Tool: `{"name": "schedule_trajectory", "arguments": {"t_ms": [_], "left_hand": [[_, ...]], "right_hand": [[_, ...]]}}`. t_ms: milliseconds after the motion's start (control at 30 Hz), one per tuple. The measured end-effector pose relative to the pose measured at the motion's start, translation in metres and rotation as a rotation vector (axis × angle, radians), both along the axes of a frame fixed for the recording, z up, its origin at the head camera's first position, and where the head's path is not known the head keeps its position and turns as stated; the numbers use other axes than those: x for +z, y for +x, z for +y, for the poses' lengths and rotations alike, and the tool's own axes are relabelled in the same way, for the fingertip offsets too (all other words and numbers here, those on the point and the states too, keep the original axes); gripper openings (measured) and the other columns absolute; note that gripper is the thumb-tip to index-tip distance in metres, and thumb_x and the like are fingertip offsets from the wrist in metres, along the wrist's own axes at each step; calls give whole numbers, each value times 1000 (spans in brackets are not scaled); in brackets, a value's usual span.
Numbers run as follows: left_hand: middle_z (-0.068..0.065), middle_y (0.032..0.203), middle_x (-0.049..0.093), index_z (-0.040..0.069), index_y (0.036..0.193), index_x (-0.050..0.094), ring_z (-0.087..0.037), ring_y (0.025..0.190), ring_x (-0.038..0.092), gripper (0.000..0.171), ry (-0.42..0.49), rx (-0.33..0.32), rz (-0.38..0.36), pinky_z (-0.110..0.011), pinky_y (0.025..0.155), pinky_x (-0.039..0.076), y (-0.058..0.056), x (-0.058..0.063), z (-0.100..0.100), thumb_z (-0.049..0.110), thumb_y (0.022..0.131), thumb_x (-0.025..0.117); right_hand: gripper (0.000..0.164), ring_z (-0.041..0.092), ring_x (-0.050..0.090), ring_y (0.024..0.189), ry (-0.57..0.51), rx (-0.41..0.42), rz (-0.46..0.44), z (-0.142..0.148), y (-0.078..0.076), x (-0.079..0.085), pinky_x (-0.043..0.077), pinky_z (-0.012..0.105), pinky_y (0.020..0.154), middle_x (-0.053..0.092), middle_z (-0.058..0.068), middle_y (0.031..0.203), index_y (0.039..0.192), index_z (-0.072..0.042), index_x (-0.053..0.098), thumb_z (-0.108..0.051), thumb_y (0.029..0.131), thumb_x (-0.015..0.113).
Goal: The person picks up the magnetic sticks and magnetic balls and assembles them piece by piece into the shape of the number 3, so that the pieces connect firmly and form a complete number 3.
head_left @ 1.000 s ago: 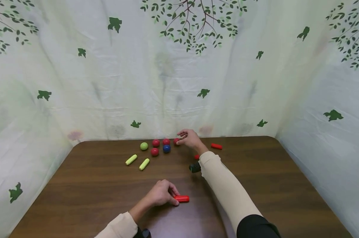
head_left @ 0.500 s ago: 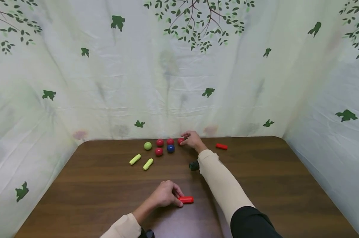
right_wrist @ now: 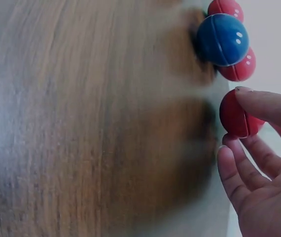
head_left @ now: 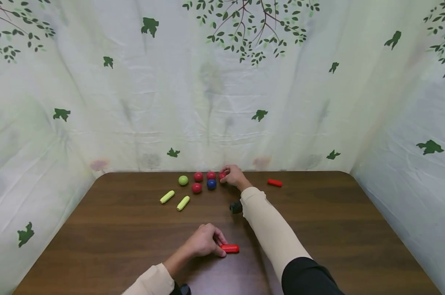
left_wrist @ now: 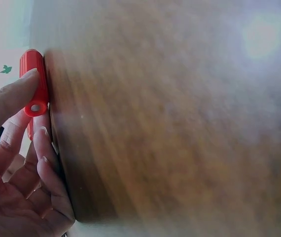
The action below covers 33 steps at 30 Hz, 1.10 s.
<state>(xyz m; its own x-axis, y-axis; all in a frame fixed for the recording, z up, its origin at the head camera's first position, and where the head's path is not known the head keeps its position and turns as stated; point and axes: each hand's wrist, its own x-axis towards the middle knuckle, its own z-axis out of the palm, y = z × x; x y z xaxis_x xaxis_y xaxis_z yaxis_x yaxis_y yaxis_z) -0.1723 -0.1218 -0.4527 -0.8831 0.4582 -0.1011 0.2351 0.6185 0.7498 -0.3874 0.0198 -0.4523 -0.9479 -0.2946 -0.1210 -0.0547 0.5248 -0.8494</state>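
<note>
My left hand (head_left: 205, 241) pinches a red stick (head_left: 230, 248) at the table's near middle, thumb on one side and fingers on the other. In the left wrist view that red stick (left_wrist: 41, 89) is ribbed, with a silvery round spot on its end. At the far edge my right hand (head_left: 234, 177) pinches a red ball (right_wrist: 235, 116) between thumb and fingers. Left of it are a blue ball (head_left: 212, 184), a red ball (head_left: 211, 175) behind it, two more red balls (head_left: 196, 188) and a green ball (head_left: 183, 180).
Two yellow-green sticks (head_left: 183, 203) lie left of centre. Another red stick (head_left: 275, 182) lies at the far right of the brown table (head_left: 318, 229). A white leaf-printed cloth (head_left: 171, 102) hangs behind the table.
My right hand has come to grip the red ball and shifted it slightly left. A red stick seen by the right wrist a second ago is now hidden. My left hand keeps its hold.
</note>
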Motion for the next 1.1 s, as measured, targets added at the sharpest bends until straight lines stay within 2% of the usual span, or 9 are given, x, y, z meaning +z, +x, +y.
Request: {"name": "schedule_trajectory", "arguments": {"t_ms": [100,200,267,400,633,900,1100], "left_hand": [[8,65,63,12,75,74,-4,63,53,18,-2,2,-5,-23,62,42,1,1,-1,11,65,88],[7,66,64,11,76,74,-5,64,53,18,13,0,-2,-23,64,42,2,2,2,11,65,88],[7,67,65,11,77,74,-6,65,54,18,25,1,-1,-23,64,42,2,1,3,11,65,88],[6,69,66,10,78,74,-7,67,56,18,56,4,-18,-23,64,42,4,-1,3,9,66,87],[4,69,66,8,79,73,-9,67,57,17,80,-4,-57,-23,64,44,0,0,-1,6,67,86],[5,70,65,8,79,74,-7,68,56,17,67,-4,-46,-24,65,43,-3,-2,-2,7,67,86],[6,70,65,8,79,73,-7,68,56,18,64,-12,-36,-24,65,43,-2,-2,-1,8,67,86]], "right_hand": [[24,25,58,96,20,-2,15,0,0,3,50,36,80,64,13,111,102,-7,67,-1,80,75],[25,26,58,96,9,-18,46,6,7,10,50,36,80,64,14,110,104,-6,66,-2,80,75],[27,27,57,101,-2,-35,47,10,16,17,49,38,84,63,15,114,109,-4,65,-1,83,72],[27,27,57,102,-46,-38,90,18,34,24,49,36,83,62,14,114,112,-4,64,-3,86,70],[24,26,58,99,-140,-72,135,34,60,35,50,36,78,63,11,108,106,-6,64,-8,84,73],[23,22,62,86,-223,-70,113,56,81,28,52,48,80,63,13,104,105,-3,62,-5,84,72],[26,21,63,87,-225,-3,119,77,103,18,54,40,75,63,13,105,110,-1,64,-5,85,70]]}}
